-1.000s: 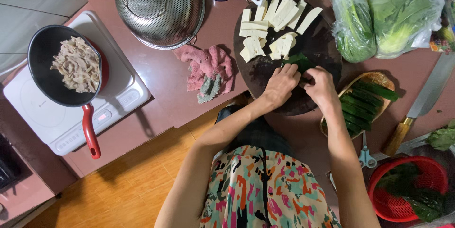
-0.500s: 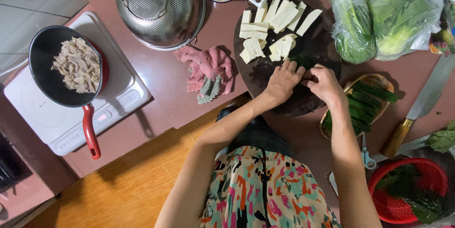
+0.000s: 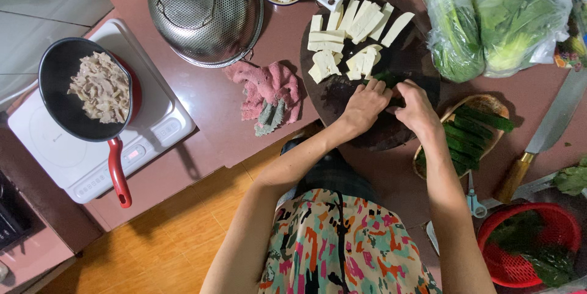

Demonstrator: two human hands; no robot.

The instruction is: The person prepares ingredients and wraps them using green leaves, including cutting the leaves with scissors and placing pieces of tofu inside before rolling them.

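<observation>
Two hands meet over the near half of the round dark cutting board (image 3: 342, 101), the left hand (image 3: 362, 106) and the right hand (image 3: 416, 106) both bent over a small dark green vegetable piece (image 3: 385, 78) that lies on the board just beside the pale slices. Fingers of both hands are curled together around that green piece; whether they pinch it or only press it I cannot tell, as the knuckles hide it.

Judging by what lies about, a good part of the work looks done: the pale sliced strips and cubes (image 3: 348, 37) are spread on the far half of the board, and green cut lengths (image 3: 471, 132) already fill the wooden dish just right of the board. Bagged leafy greens (image 3: 483, 19) beyond the board's right edge look untouched, and the big knife (image 3: 544, 135) lies idle past the dish.

Against half a second ago, little differs: the hands sit in nearly the same spot, drawn slightly closer together over the green piece, and nothing else on the counter has shifted.
</observation>
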